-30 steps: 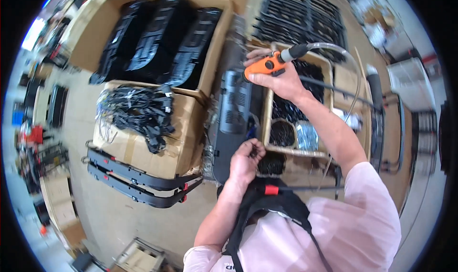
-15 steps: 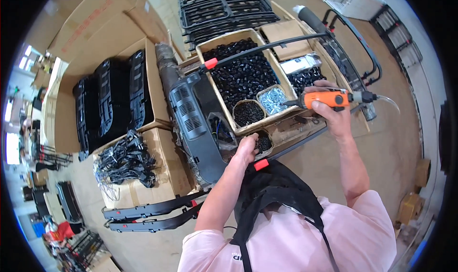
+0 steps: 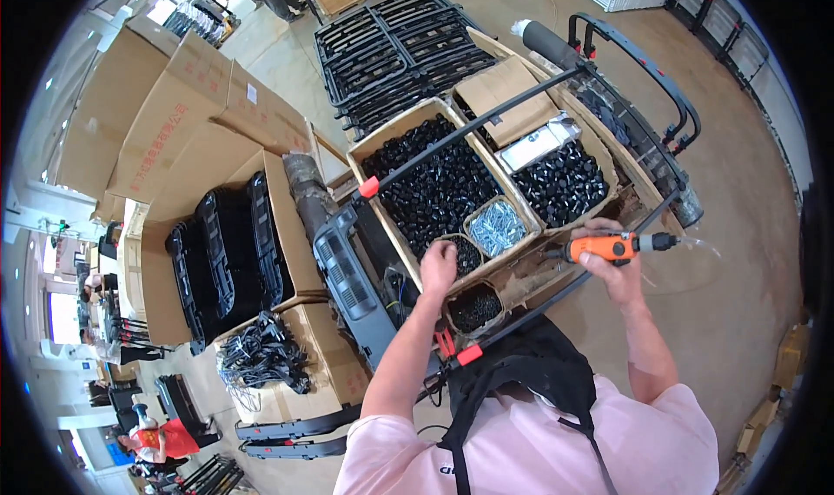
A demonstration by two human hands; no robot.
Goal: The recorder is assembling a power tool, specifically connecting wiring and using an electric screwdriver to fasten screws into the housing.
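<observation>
The orange driver (image 3: 608, 248) sits in the right hand (image 3: 618, 265), fist clenched round its body, tip pointing left toward the boxes, hose end trailing off to the right. It hangs just beside the big carton's (image 3: 395, 139) near edge, over the grey floor. The left hand (image 3: 439, 265) is down in the small tub (image 3: 465, 254) of dark bits, fingers curled into the pile; whether they have pinched anything, I cannot tell. Just right of it lies the tray of shiny screws (image 3: 495, 226), and below it a second tub (image 3: 474, 306) of black parts. A black bar with a red clip (image 3: 369, 187) crosses the carton of black caps (image 3: 434, 182).

Against half a second ago: the left hand has gone up from the lower tub's rim into the upper tub, while the driver has dropped and swung from pointing right to pointing left. The view has tipped, too.
</observation>
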